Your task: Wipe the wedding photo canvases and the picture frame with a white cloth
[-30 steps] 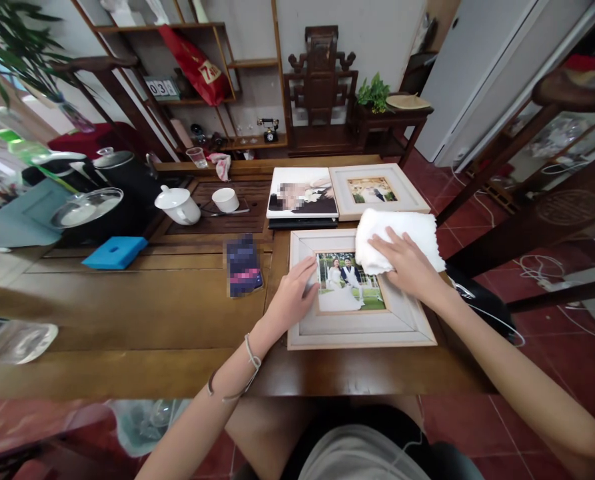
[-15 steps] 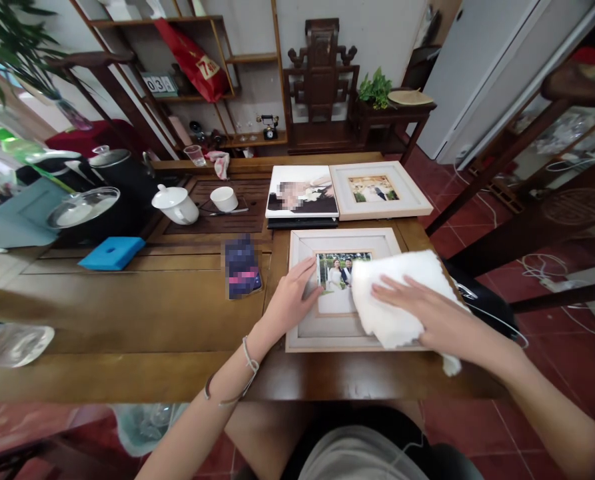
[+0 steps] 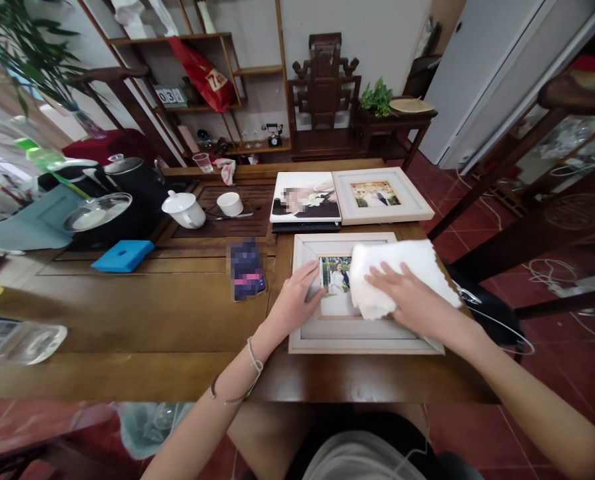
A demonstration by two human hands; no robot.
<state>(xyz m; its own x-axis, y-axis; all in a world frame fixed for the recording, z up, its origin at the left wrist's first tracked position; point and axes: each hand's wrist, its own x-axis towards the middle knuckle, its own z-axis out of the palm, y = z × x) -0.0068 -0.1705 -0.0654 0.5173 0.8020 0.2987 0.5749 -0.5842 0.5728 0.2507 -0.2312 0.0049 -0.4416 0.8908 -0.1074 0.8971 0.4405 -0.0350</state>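
A pale picture frame (image 3: pixel 307 343) with a photo of a couple lies flat near the table's front edge. My left hand (image 3: pixel 300 293) rests on the frame's left part with fingers stretched out, the tips at the photo's left edge. Under my right hand (image 3: pixel 402 287), a white cloth (image 3: pixel 422 260) with a wavy edge covers the right part of the frame and photo. The fingers of that hand are spread flat, pressing the cloth down from above. Some of the photo is hidden beneath the cloth.
Behind lie a second framed photo (image 3: pixel 417 203) and a stack of photo panels (image 3: pixel 304 217). Leftward are a phone (image 3: pixel 247 270), a blue block (image 3: pixel 122 255), a white lidded cup (image 3: pixel 184 210), a small white cup (image 3: pixel 230 204) and a clear plastic container (image 3: pixel 42 343).
My right hand and the cloth have slid away from me and slightly left over the frame, baring its lower right part. My left hand keeps its place on the frame.
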